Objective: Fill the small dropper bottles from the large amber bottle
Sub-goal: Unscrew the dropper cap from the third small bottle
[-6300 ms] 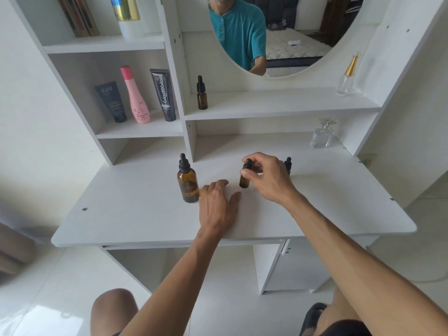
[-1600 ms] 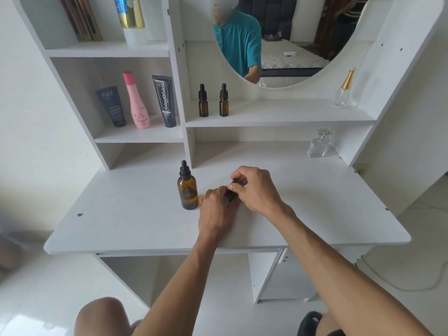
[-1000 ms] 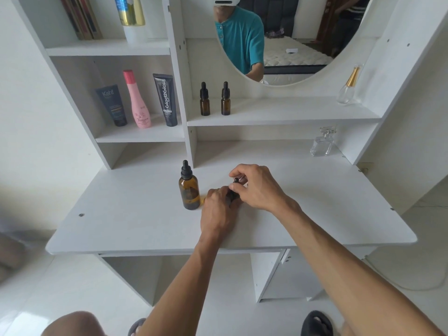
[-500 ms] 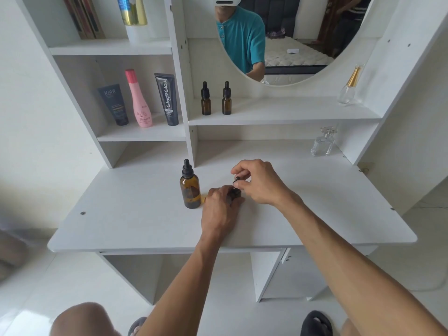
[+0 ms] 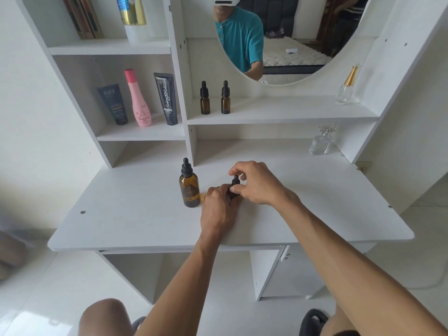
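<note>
The large amber bottle stands capped on the white desk, left of my hands. A small dropper bottle stands on the desk between my hands, its body mostly hidden. My left hand grips its body. My right hand pinches its black dropper cap from above. Two more small dropper bottles stand capped on the shelf under the mirror, one on the left and one on the right.
The left shelf holds a dark tube, a pink bottle and a black tube. A clear perfume bottle stands at the desk's back right and a gold-capped one on the shelf above. My knee is below the desk.
Since 6.3 s ago a second small bottle has appeared on the mirror shelf. My left hand has closed round the last small bottle. My right-hand fingers keep shifting on its cap.
</note>
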Available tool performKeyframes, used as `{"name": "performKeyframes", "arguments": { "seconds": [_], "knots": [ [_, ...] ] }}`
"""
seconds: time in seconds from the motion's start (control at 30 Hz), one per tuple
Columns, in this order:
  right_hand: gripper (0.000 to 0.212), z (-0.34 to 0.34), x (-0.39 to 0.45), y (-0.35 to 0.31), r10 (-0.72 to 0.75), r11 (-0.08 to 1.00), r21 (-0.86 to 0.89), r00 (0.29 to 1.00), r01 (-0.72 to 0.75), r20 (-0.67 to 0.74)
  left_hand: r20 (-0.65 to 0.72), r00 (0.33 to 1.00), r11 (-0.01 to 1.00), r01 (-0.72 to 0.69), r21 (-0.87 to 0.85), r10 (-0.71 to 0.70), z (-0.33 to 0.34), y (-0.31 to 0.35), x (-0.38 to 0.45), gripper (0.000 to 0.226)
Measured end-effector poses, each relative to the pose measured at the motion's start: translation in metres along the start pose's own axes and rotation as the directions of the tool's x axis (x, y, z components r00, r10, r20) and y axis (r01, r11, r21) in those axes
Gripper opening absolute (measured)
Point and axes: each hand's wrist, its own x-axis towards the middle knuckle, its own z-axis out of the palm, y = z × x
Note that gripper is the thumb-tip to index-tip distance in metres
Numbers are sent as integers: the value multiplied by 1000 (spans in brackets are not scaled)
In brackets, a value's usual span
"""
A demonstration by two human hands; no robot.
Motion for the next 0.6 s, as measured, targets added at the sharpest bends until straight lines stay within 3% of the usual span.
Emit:
{"name": "performKeyframes", "arguments": {
  "seconds": [0.27,0.43,0.6],
  "knots": [
    [26,-10,2,-6,-22,999,-34,999,20,-40,9,1000,1000,-11,26,11,3,-5,2,23],
    [19,-41,2,-16,-53,996,59,986,63,-159,-3,1000,999,-9,53,9,5,-7,3,30],
    [11,-58,3,-3,4,996,88,951,24,-310,-9,999,996,-40,75,40,5,-9,4,26]
  ]
}}
